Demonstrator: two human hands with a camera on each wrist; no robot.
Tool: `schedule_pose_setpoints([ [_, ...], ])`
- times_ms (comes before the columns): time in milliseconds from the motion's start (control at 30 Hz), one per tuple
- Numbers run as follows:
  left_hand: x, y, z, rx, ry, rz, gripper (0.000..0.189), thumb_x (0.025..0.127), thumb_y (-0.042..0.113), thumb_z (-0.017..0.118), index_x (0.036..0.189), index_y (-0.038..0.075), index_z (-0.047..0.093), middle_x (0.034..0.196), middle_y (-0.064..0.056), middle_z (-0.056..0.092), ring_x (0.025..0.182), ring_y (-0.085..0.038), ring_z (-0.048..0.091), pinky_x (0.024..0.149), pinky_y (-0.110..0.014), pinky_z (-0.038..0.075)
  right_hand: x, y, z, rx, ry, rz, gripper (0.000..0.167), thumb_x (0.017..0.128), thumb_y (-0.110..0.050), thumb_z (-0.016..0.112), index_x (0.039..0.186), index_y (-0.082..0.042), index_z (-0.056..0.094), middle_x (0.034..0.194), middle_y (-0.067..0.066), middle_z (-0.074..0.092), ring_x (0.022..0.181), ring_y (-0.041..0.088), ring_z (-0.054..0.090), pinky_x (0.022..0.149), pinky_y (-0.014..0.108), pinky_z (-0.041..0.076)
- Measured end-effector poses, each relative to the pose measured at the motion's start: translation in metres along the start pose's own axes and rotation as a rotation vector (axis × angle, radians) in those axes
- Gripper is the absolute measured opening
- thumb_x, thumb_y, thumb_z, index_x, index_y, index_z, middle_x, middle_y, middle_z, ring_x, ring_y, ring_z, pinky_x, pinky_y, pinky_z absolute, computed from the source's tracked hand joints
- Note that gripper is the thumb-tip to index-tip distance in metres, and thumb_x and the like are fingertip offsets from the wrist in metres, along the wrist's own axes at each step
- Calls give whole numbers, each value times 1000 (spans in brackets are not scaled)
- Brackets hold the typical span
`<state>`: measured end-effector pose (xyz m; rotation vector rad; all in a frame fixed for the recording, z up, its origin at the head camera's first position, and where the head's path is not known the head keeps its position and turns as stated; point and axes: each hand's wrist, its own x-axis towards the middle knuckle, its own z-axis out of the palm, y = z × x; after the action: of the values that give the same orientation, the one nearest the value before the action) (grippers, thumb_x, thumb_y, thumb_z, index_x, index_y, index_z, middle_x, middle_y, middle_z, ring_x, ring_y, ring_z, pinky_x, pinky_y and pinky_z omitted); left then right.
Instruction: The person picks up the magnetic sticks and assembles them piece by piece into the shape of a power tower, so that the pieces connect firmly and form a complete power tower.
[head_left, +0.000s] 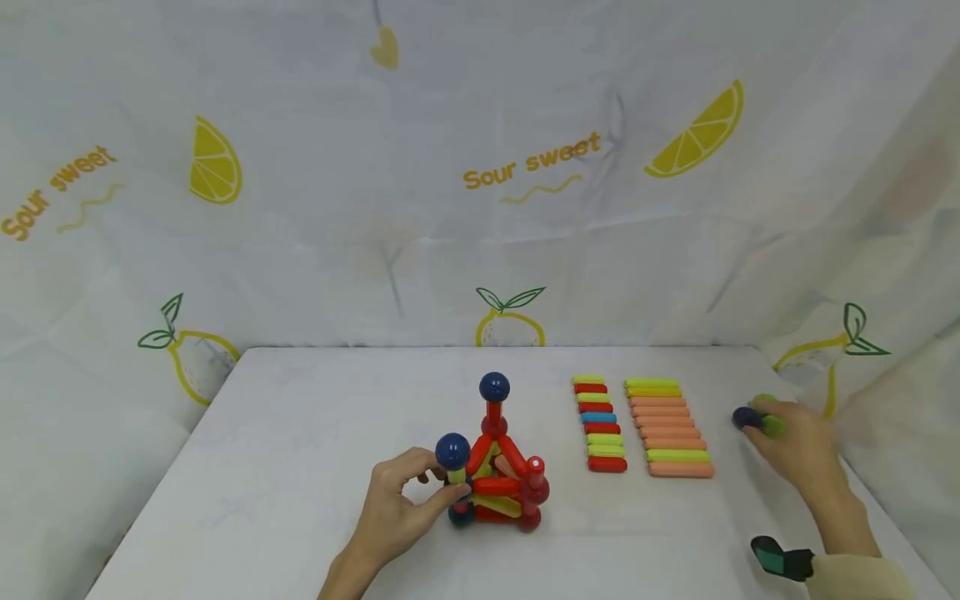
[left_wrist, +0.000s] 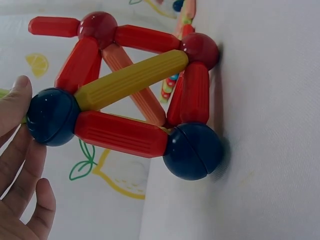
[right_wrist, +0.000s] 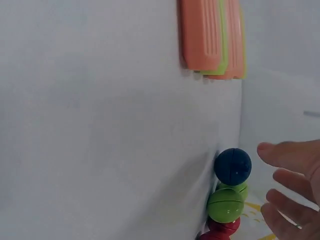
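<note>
A model of magnetic sticks and balls (head_left: pixel 495 486) stands on the table, mostly red sticks with blue and dark red balls. My left hand (head_left: pixel 397 500) pinches its near left corner, thumb and fingers around a blue ball (left_wrist: pixel 52 117) and the foot of the yellow-green stick above it. Another blue ball (head_left: pixel 452 451) tops that stick. At the table's right side my right hand (head_left: pixel 802 446) hovers by loose balls. In the right wrist view its fingers are spread, apart from the blue ball (right_wrist: pixel 233 166) and green ball (right_wrist: pixel 225 205); red balls (right_wrist: pixel 225 226) lie beyond.
Right of the model lies a column of short sticks (head_left: pixel 600 418) in red, yellow-green and blue. Beside it is a column of longer orange and yellow-green sticks (head_left: pixel 671 432). A printed cloth (head_left: pixel 375 208) hangs behind the white table (head_left: pixel 300 433).
</note>
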<state>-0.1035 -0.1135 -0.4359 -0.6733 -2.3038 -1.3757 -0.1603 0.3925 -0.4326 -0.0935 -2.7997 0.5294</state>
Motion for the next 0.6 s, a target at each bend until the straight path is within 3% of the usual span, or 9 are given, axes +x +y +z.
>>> schedule_pose_setpoints([
  [100,0,0,1,-6,3,5,22,81,15,87,98,21,75,81,8,74,77,-7,64,68,-23,54,5,5,5,-33,-71,-64,41,79,-1,78,115,14,66,121,46,57,112,65,53,88,73,46],
  [267,0,1,1,-13,-8,-1,21,82,15,86,100,21,75,82,8,75,78,-6,64,68,-25,54,11,4,11,-70,-212,27,45,83,0,72,122,17,60,123,46,54,114,64,51,92,73,46],
  [467,0,1,0,-2,-4,-8,23,81,15,86,100,21,75,82,8,75,78,-6,64,69,-24,54,10,-2,21,-93,-254,46,38,81,1,75,114,18,64,115,44,58,111,64,51,90,75,46],
  [533,0,1,-1,-1,-6,-6,22,81,15,86,100,21,75,82,8,75,78,-6,64,69,-24,54,9,-12,20,-85,-258,70,39,82,-2,77,114,16,65,117,44,59,111,64,52,89,75,47],
  [600,0,1,-1,-3,-9,-6,21,82,15,86,99,21,75,83,8,75,78,-6,64,69,-23,54,5,-29,15,-55,-222,63,40,84,-6,77,115,15,66,116,43,60,102,60,58,84,68,54],
])
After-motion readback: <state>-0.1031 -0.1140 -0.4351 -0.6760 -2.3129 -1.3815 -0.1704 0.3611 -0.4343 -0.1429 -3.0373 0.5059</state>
